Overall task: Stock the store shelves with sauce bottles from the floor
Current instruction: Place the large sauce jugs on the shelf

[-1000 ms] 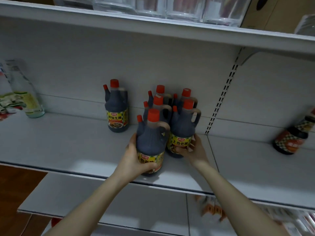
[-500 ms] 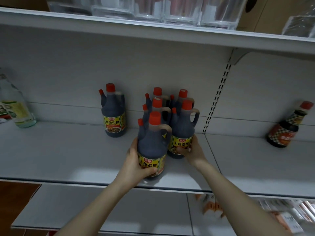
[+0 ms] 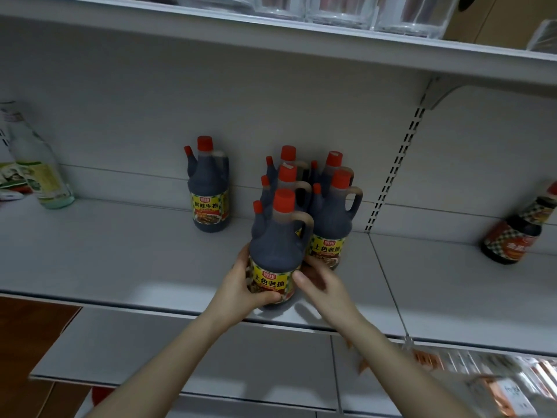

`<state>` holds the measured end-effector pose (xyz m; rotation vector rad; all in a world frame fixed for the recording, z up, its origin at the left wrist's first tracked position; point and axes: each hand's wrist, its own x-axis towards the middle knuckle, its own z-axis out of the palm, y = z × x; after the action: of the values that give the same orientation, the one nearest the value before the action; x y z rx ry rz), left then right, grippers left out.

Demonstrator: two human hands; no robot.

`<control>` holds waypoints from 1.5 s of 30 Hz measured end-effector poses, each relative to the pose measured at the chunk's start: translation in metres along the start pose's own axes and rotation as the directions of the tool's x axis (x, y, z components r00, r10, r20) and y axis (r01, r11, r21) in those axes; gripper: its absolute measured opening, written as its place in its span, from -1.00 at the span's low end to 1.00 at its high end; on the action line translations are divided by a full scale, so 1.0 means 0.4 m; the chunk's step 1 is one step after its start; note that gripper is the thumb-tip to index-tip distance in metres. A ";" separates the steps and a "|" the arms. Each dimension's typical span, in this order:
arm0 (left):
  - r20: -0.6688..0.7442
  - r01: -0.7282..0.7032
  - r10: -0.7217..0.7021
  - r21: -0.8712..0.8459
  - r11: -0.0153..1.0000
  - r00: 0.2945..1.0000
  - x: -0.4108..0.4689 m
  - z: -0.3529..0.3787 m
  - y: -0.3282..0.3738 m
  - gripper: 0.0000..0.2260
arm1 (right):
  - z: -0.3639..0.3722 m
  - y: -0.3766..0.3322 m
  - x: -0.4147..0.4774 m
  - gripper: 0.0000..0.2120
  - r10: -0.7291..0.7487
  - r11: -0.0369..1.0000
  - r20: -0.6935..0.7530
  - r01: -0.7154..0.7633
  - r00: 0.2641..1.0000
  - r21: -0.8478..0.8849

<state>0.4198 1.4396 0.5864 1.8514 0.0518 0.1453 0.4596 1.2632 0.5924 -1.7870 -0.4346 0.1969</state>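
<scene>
Since a moment ago the right hand has left the neighbouring bottle and come across to the front sauce bottle. Its thumb lies against the label's right edge; its fingers are hidden behind, so I cannot tell whether they grip. The left hand wraps its fingers round the label. This bottle stands upright near the shelf front edge, touching the cluster behind.

White metal shelving above brown wood floor.
</scene>
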 end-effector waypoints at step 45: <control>-0.034 -0.069 0.075 0.154 0.986 0.997 -0.014 0.004 0.005 -0.19 | 0.021 -0.017 0.005 -0.55 -0.053 0.977 0.029 0.058 0.998 -0.204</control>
<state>0.4142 1.4367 0.5876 2.0042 0.0240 0.2343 0.4569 1.2730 0.5967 -1.9736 -0.5370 0.1376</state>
